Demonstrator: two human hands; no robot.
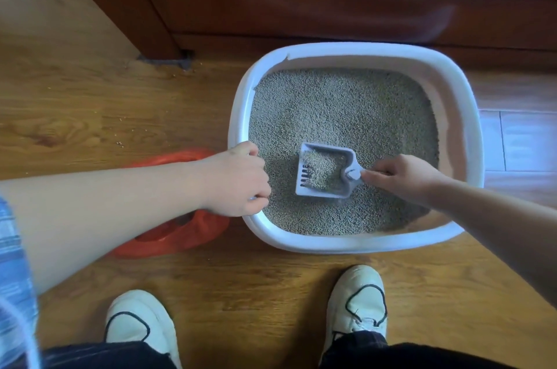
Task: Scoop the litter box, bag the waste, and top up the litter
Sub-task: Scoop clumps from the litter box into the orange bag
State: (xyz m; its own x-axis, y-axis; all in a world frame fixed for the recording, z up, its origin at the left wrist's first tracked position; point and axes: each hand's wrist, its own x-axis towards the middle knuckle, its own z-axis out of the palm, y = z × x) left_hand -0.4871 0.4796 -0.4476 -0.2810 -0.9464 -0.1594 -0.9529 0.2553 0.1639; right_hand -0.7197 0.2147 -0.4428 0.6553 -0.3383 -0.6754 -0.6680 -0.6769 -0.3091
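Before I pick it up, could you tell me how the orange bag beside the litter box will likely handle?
The bag looks like thin, crumpled plastic, so it is probably floppy and will sag when lifted. It lies slumped low on the floor, so it seems light and may slide if nudged. Heavy clumps might tear it.

A blue-and-white patterned sleeve (12, 278) shows at eight o'clock; forearms run bare to the left hand (238, 178) and right hand (404, 177). Dark trousers (105, 356) and white lace-up shoes (358, 299) with thin black trim sit at six o'clock.
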